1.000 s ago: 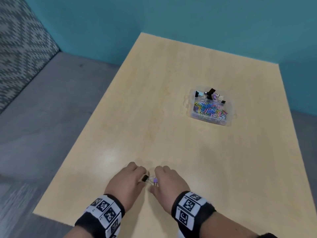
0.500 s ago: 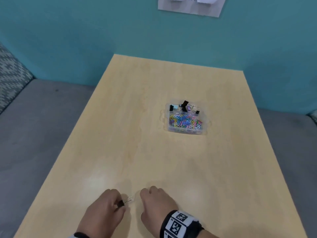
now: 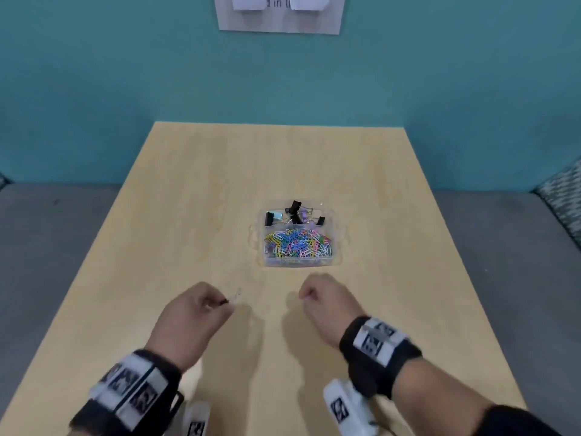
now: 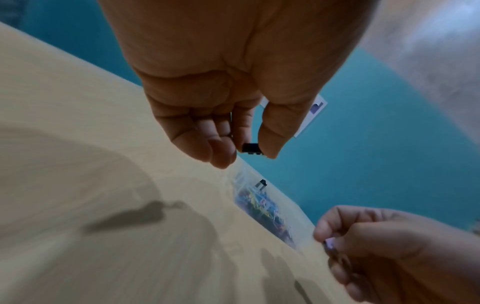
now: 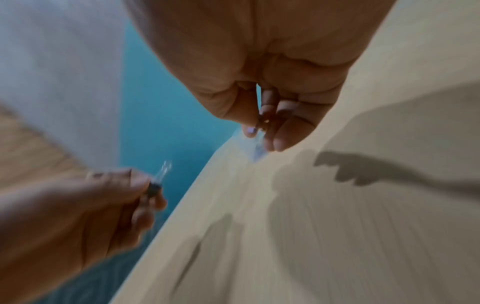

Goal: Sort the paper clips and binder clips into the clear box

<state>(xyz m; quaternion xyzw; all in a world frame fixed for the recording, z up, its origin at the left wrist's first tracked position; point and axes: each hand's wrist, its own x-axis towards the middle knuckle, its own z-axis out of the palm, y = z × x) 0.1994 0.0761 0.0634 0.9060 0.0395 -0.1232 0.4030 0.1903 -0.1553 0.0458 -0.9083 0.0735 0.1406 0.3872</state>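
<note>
A clear box (image 3: 334, 237) stands mid-table, its far part holding black and purple binder clips (image 3: 295, 212), its near part full of coloured paper clips (image 3: 297, 245). My left hand (image 3: 201, 313) is raised above the table in front of the box and pinches a small black binder clip (image 3: 231, 299) (image 4: 251, 148) between thumb and fingers, its wire handles pointing toward the box. My right hand (image 3: 327, 302), to the right, pinches a small purple binder clip (image 5: 251, 130) (image 4: 330, 245), mostly hidden by the curled fingers.
The light wooden table (image 3: 188, 215) has open edges left and right above grey floor. A teal wall with a paper sheet (image 3: 279, 14) stands behind it.
Both hands lifted from the near table edge, moved apart and travelled forward toward the box, each carrying a binder clip. The head view tilted up.
</note>
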